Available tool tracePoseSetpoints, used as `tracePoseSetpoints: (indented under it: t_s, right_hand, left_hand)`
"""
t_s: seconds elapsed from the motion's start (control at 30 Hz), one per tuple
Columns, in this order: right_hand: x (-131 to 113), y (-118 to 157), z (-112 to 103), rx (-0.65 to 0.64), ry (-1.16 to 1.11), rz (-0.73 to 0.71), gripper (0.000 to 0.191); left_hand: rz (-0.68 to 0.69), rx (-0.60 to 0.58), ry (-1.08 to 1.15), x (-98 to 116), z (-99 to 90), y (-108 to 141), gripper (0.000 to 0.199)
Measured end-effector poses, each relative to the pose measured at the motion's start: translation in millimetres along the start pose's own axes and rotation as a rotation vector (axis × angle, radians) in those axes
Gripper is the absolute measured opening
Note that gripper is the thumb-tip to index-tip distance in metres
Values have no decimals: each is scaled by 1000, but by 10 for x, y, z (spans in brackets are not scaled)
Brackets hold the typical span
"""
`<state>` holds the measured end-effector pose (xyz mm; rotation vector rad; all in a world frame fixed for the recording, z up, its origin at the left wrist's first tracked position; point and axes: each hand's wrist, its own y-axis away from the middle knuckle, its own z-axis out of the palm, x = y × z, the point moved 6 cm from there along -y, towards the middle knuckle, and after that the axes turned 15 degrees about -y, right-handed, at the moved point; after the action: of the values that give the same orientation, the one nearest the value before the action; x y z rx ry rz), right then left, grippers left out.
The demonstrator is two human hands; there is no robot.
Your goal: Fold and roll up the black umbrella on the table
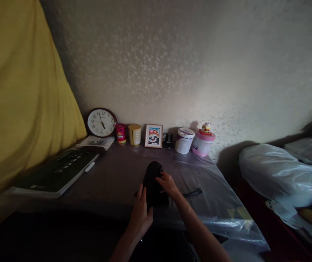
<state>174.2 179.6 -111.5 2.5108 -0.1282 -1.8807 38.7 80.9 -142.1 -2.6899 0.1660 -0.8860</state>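
Observation:
A long black item (153,178) with a rounded far end, which looks like a pouch or case, lies on the covered table in front of me. It is too dark to tell its exact kind. My left hand (142,211) holds its left side near the close end, fingers along the edge and thumb across the near part. On the other side, my right hand (168,182) has its fingers bent and pinching the right edge, close to the far end. A dark strap (194,192) lies to the right, beyond my right wrist; whether it joins the item is hidden.
Along the wall stand a round clock (101,122), a pink tin (121,133), a yellow-lidded can (134,135), a framed panda picture (153,136), a white tub (184,141) and a pink tub (203,143). A large dark-green book (60,171) lies left. White plastic bags (278,174) sit right.

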Motion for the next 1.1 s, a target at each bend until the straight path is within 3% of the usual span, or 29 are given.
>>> tracePoseSetpoints:
  t_s: [0.1,0.2,0.47,0.6,0.8,0.9,1.0,1.1]
  right_hand:
    - [-33,23,132,-64,-83,41,43]
    - [-110,38,194,-39,-64,-1,43]
    - [-353,91,302,-11,206,-98,39]
    - [-414,88,325,-84,309,-117,28]
    - [-512,102,306,-114,406,-143,17]
    - [-526,183,366,-87,467,-163,19]
    - [-538,353,468,-51,514,-276,23]
    - [-572,609,543,-70,451,-530,25]
  left_hand:
    - [-6,-29,-24,-42,56,-7,68]
    - [-13,-40,-29,-50,49,-2,66]
    - [29,-98,3,126,-197,11,78]
    - [93,-139,-57,200,-240,13,71]
    - [66,-235,-210,180,-189,47,59]
    - [71,-199,-214,133,-136,61,57]
    - [63,-124,-177,63,-60,52,53]
    - [30,-94,-120,-10,32,19,55]
